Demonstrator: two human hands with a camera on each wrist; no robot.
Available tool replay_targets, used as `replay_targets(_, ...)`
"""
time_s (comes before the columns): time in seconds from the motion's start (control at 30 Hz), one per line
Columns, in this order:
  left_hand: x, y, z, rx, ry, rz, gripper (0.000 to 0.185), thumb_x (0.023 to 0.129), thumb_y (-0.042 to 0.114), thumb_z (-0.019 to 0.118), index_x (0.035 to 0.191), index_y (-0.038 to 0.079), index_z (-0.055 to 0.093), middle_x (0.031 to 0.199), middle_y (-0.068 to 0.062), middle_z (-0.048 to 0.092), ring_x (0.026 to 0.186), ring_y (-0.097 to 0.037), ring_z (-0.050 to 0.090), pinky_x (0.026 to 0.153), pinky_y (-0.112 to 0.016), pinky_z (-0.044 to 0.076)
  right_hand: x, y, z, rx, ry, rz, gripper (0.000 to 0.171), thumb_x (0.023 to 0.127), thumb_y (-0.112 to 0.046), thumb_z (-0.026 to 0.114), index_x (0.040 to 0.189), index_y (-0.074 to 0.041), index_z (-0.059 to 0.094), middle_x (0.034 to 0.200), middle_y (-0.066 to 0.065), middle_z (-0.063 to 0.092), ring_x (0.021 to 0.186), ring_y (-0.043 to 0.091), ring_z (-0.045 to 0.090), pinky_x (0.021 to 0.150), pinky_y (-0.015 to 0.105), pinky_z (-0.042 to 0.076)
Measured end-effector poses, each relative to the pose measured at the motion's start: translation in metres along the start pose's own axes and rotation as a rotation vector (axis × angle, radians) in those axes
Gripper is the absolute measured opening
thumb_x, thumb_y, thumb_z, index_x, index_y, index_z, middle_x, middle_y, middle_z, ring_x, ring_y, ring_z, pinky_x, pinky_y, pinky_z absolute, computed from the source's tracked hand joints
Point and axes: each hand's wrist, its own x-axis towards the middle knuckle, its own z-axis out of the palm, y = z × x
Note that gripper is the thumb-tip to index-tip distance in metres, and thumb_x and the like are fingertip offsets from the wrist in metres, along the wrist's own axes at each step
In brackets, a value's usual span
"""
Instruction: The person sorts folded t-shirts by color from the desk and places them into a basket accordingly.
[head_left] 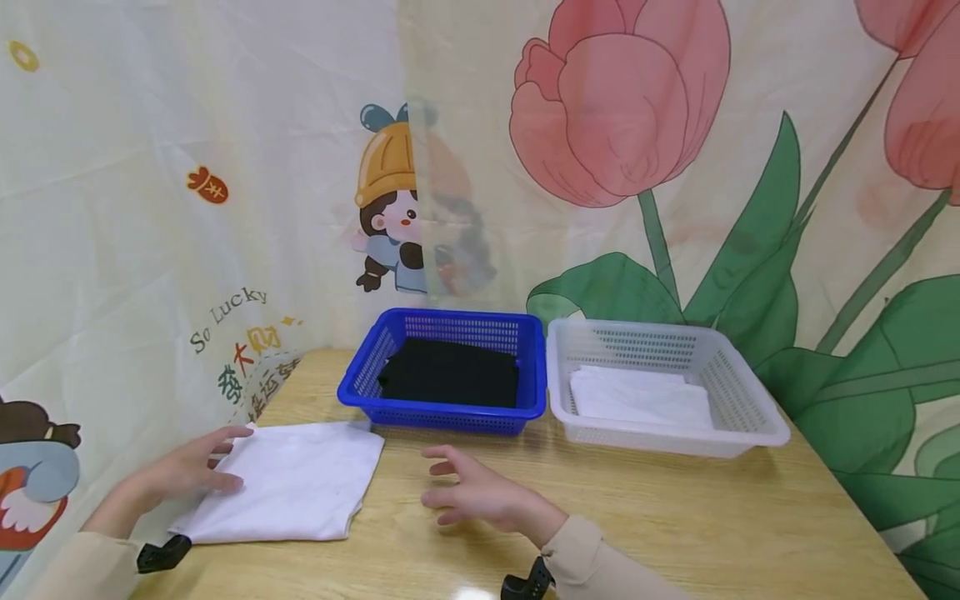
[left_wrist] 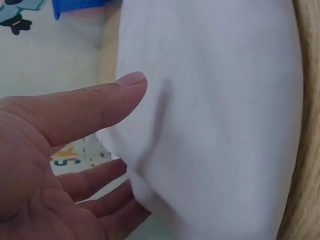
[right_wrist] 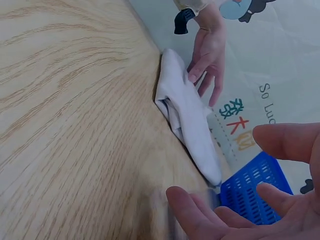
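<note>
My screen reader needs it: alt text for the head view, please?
A left hand rests on a folded white cloth on a wooden table; the right hand hovers open beside it.

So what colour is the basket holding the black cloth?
Blue basket; black cloth inside. Clearest in the head view.

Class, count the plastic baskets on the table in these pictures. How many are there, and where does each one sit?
2. The blue basket sits at the back middle of the table, holding black cloth. The white basket stands right beside it, holding white cloth. None seems hidden.
</note>
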Motion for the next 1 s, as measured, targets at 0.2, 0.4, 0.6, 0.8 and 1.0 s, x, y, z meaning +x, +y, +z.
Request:
replay_targets(0.2,0.0,-0.002,0.013,0.052,0.031,-0.056,0.096,0.084,0.025,0.089,0.158,-0.003,0.035,0.149,-0.055,0.03,0.134,-0.074,0.036,0.101,-0.078,0.041,0.016,0.009,0.009,0.03,0.023,0.027,0.069,0.095,0.001,0.071,0.158,-0.007,0.042,0.153,0.03,0.043,0.119,0.038,0.066,0.093,0.057,0.06)
replay_targets(0.4,0.0,-0.002,0.024,0.062,0.052,-0.077,0.087,0.084,0.024,0.09,0.153,-0.003,0.045,0.147,-0.053,0.035,0.131,-0.07,0.041,0.101,-0.075,0.043,0.025,0.013,0.013,0.088,0.009,0.058,0.07,0.096,0.0,0.07,0.159,-0.006,0.04,0.151,0.029,0.045,0.121,0.037,0.065,0.094,0.057,0.06)
replay_targets(0.6,0.003,0.004,0.031,-0.063,0.005,-0.087,0.087,0.086,0.028,0.089,0.156,0.001,0.045,0.149,-0.049,0.035,0.131,-0.062,0.047,0.1,-0.07,0.045,0.029,0.012,0.014,0.17,0.004,0.078,0.072,0.094,0.003,0.068,0.158,-0.006,0.039,0.146,0.027,0.049,0.123,0.04,0.063,0.096,0.058,0.059)
replay_targets(0.8,0.004,0.016,0.037,-0.239,-0.106,-0.021,0.082,0.091,0.022,0.085,0.159,0.004,0.042,0.154,-0.04,0.035,0.133,-0.05,0.048,0.099,-0.052,0.049,0.032,0.014,0.01,0.218,0.013,0.097,0.071,0.097,0.004,0.066,0.161,-0.007,0.035,0.147,0.027,0.051,0.124,0.043,0.064,0.097,0.059,0.058)
replay_targets(1.0,0.01,0.028,0.048,-0.368,-0.231,0.018,0.077,0.098,0.017,0.078,0.161,0.005,0.037,0.155,-0.041,0.035,0.137,-0.049,0.046,0.099,-0.043,0.053,0.034,0.014,0.013,0.29,0.025,0.094,0.072,0.096,0.002,0.066,0.16,-0.007,0.035,0.133,0.023,0.056,0.116,0.038,0.065,0.1,0.06,0.056)
